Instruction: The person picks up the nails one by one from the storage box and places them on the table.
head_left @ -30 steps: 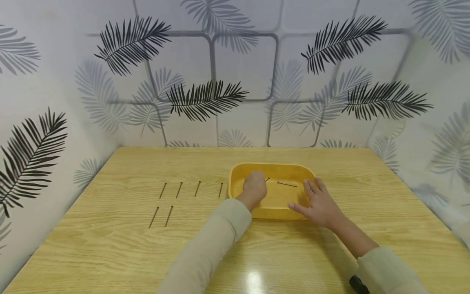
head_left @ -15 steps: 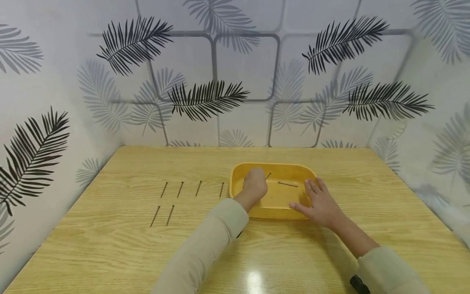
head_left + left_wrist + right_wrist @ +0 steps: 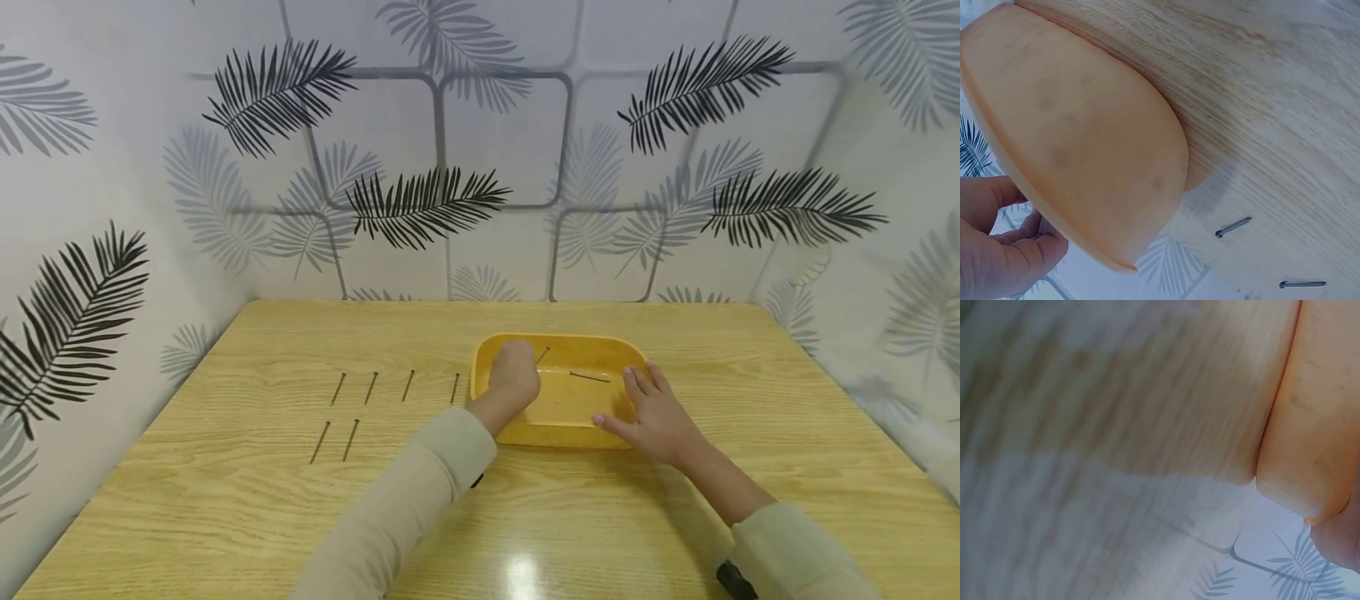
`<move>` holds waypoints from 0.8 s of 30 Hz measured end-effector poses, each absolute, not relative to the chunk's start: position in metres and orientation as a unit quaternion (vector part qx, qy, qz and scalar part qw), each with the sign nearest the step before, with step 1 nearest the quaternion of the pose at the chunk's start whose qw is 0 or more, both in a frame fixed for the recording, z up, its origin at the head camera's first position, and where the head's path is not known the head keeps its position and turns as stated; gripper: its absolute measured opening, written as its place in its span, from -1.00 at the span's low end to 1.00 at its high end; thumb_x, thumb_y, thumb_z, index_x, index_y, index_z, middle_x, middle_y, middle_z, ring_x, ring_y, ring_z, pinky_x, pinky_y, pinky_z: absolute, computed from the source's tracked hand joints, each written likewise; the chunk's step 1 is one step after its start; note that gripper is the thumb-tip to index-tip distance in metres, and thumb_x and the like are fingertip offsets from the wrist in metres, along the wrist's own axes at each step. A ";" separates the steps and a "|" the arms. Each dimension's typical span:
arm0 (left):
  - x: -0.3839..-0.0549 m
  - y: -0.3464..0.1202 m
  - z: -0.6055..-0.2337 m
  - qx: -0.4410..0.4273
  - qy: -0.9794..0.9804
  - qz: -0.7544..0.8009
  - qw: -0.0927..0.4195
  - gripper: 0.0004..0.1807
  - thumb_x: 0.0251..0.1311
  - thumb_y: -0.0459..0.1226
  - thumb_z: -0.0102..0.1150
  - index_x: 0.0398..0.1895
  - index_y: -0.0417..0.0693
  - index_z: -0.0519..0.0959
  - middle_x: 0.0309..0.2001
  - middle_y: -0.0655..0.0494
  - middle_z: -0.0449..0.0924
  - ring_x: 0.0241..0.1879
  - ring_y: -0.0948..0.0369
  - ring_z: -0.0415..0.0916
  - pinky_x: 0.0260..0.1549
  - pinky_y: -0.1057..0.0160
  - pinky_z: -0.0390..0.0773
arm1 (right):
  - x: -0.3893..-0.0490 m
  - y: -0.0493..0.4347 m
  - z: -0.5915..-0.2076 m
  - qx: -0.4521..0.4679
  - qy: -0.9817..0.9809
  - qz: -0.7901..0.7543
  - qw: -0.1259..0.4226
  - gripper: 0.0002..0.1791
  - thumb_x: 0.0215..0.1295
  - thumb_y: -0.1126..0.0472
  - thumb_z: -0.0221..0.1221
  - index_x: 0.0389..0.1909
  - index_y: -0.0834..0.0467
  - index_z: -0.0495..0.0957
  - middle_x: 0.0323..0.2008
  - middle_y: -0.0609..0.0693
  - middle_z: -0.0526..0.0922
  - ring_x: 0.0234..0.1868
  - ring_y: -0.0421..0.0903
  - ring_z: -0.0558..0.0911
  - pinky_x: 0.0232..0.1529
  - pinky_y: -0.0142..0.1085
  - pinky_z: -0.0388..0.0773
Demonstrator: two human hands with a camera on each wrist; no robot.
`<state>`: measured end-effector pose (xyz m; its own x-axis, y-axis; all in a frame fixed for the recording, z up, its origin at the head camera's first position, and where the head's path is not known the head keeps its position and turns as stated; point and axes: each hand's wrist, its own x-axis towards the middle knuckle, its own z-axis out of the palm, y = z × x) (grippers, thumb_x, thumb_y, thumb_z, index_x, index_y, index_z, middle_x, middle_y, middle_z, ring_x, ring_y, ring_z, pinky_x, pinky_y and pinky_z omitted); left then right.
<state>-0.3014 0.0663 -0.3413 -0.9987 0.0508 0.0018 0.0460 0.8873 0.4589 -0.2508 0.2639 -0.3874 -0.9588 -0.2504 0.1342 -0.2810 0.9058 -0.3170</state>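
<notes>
In the head view my left hand (image 3: 514,377) is over the left part of the yellow tray (image 3: 562,437), its fingers curled. It pinches a nail (image 3: 543,355), which sticks out at a slant on the hand's right; the pinching fingertips are hidden. Another nail (image 3: 590,377) lies on the tray floor. My right hand (image 3: 660,422) grips the tray's right front corner, fingers over the right rim and thumb on the front rim. The left wrist view shows curled fingers of the left hand (image 3: 1010,244) behind the rim of the tray (image 3: 1085,125).
Left of the tray, several nails (image 3: 371,388) lie slanted in a spaced row on the wooden table (image 3: 225,500). Two more nails (image 3: 351,440) lie in front of that row. A leaf-patterned wall (image 3: 495,250) stands behind the table.
My left hand has moved slightly up and to the left within the tray, and the nail in it has risen along with it. The right hand and tray stay in place.
</notes>
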 end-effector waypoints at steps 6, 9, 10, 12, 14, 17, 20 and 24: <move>-0.300 0.062 -0.341 0.026 0.967 0.252 -0.005 -0.83 0.10 -0.57 0.00 -0.45 -0.24 0.56 -0.33 -0.07 0.63 -0.51 0.21 0.46 -0.65 0.36 0.43 | -0.250 0.265 -0.388 0.138 -0.975 0.168 0.048 0.02 0.20 -0.28 0.03 0.32 0.51 0.01 0.34 0.45 0.07 0.39 0.40 -0.11 0.31 0.26 -0.08; -0.299 0.058 -0.341 0.038 0.966 0.254 -0.019 -0.84 0.06 -0.58 0.01 -0.51 -0.25 0.54 -0.39 -0.07 0.62 -0.51 0.19 0.48 -0.59 0.34 0.49 | -0.250 0.265 -0.388 0.142 -0.974 0.169 0.046 0.02 0.21 -0.27 0.03 0.31 0.51 0.01 0.34 0.45 0.06 0.39 0.40 -0.12 0.31 0.26 -0.09; -0.299 0.056 -0.341 0.042 0.966 0.255 -0.024 -0.85 0.04 -0.58 0.02 -0.51 -0.25 0.54 -0.41 -0.07 0.61 -0.51 0.18 0.48 -0.57 0.33 0.50 | -0.249 0.265 -0.388 0.143 -0.974 0.169 0.046 0.02 0.21 -0.27 0.03 0.32 0.51 0.01 0.34 0.45 0.06 0.39 0.40 -0.12 0.31 0.26 -0.10; -0.297 0.053 -0.341 0.049 0.963 0.262 -0.030 -0.86 0.02 -0.59 0.01 -0.51 -0.27 0.53 -0.44 -0.08 0.59 -0.52 0.16 0.48 -0.56 0.32 0.52 | -0.249 0.265 -0.388 0.143 -0.974 0.170 0.046 0.01 0.21 -0.26 0.03 0.31 0.51 0.01 0.34 0.45 0.06 0.39 0.40 -0.13 0.31 0.26 -0.10; -0.296 0.050 -0.341 0.058 0.962 0.266 -0.038 -0.89 0.01 -0.58 0.03 -0.50 -0.29 0.52 -0.46 -0.08 0.58 -0.52 0.15 0.48 -0.55 0.31 0.52 | -0.249 0.265 -0.387 0.144 -0.974 0.171 0.046 0.01 0.21 -0.26 0.03 0.31 0.52 0.01 0.34 0.45 0.06 0.39 0.40 -0.12 0.31 0.26 -0.10; -0.295 0.045 -0.341 0.060 0.959 0.273 -0.044 -0.89 0.02 -0.56 0.03 -0.55 -0.25 0.47 -0.54 -0.01 0.50 -0.56 0.18 0.42 -0.59 0.34 0.47 | -0.249 0.264 -0.387 0.145 -0.973 0.171 0.047 0.02 0.21 -0.27 0.03 0.31 0.52 0.02 0.33 0.46 0.06 0.39 0.39 -0.12 0.31 0.26 -0.09; -0.295 0.041 -0.341 0.051 0.955 0.291 -0.033 -0.76 0.05 -0.55 0.00 -0.68 -0.16 0.34 -0.66 0.08 0.31 -0.65 0.22 0.27 -0.70 0.38 0.33 | -0.250 0.264 -0.387 0.144 -0.974 0.169 0.046 0.03 0.21 -0.29 0.02 0.31 0.52 0.01 0.33 0.46 0.06 0.39 0.39 -0.12 0.30 0.27 -0.08; -0.293 0.038 -0.342 0.030 0.943 0.331 -0.010 -0.75 0.10 -0.54 0.00 -0.67 -0.19 0.34 -0.67 0.09 0.25 -0.71 0.25 0.19 -0.78 0.44 0.21 | -0.250 0.265 -0.388 0.143 -0.974 0.167 0.046 0.03 0.21 -0.28 0.02 0.31 0.52 0.00 0.34 0.46 0.06 0.40 0.38 -0.13 0.31 0.26 -0.07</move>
